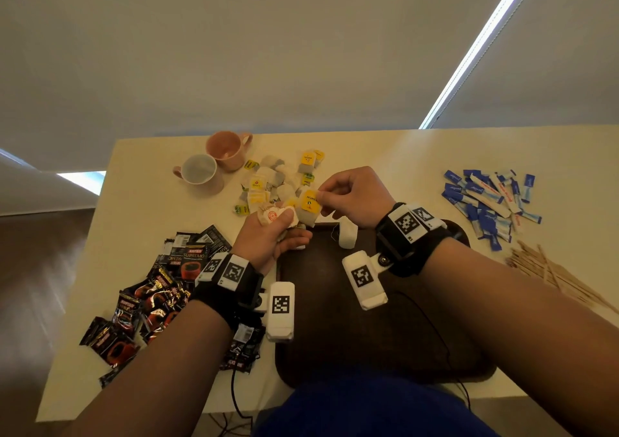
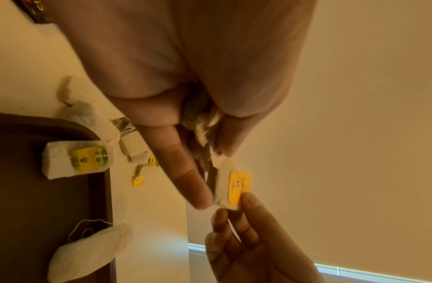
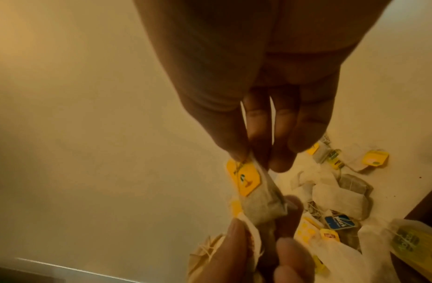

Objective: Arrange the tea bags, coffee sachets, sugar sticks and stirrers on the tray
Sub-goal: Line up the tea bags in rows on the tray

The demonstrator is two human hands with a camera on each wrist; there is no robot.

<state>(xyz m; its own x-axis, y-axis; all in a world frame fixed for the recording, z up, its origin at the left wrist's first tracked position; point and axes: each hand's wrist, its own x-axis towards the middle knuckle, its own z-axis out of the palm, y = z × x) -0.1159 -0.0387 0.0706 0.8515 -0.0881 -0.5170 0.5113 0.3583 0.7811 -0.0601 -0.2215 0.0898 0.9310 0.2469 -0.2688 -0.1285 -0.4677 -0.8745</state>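
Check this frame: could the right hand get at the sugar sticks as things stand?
Probably yes: the sugar sticks lie open on the table, on the right hand's own side, nothing between. But it pinches a tea bag, so would need to drop that first.

Can't count how many tea bags are bunched in the left hand (image 1: 268,235), fingers cover most of them. The yellow tag (image 3: 243,179) just below the right hand's (image 1: 351,195) pinch is too blurry to read. The tray (image 1: 335,302) is half under both forearms.
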